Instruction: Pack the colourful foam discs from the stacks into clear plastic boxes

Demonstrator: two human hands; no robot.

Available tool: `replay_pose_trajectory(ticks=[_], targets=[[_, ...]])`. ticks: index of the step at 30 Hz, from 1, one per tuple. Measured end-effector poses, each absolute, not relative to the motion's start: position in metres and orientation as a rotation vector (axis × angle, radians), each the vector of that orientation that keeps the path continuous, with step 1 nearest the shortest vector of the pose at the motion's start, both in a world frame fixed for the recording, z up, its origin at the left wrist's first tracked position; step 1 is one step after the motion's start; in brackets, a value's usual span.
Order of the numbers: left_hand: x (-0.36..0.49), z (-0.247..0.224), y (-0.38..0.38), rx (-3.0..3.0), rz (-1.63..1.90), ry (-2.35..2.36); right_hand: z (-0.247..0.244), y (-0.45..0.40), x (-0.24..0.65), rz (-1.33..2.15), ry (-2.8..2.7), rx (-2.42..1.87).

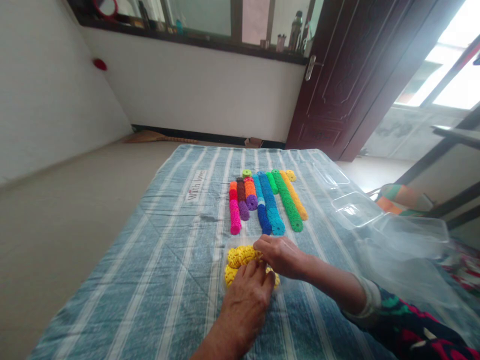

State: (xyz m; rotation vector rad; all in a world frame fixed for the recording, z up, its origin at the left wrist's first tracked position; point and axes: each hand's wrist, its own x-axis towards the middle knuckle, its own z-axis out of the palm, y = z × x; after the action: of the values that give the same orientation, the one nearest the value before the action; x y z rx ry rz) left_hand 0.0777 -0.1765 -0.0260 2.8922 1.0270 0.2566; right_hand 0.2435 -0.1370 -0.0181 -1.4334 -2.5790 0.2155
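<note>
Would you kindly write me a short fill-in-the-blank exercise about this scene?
1. The left hand and the right hand are both at the ____ pieces in the clear container.
2. The printed words on the tablecloth read "With ____".
3. Other clear containers lie toward the picture's ____ edge.

Missing words: yellow; love; right.

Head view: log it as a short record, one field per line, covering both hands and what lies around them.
Left hand: fingers on the yellow rolls
Right hand: fingers at the right end of the farther yellow roll; exact grip hidden
Tub: clear, holds the yellow rolls
Coloured rolls: side by side, beyond the tub
Other tubs: clear, off to the right
Cloth: blue, striped, printed "With love"
Door: dark, beyond the table
Broom: on the floor by the wall
</note>
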Motion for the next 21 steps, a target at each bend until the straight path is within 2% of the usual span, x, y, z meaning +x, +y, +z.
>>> replay_pose_trajectory(ticks=[12, 21], targets=[[0.067, -0.046, -0.172, 3.021, 0.347, 1.018, -0.009, -0.136, 0.250, 0.266, -2.676, -1.373], [0.062, -0.059, -0.171, 3.131, 0.590, 0.996, 0.009, -0.138, 0.262, 0.323, -2.639, -1.147]])
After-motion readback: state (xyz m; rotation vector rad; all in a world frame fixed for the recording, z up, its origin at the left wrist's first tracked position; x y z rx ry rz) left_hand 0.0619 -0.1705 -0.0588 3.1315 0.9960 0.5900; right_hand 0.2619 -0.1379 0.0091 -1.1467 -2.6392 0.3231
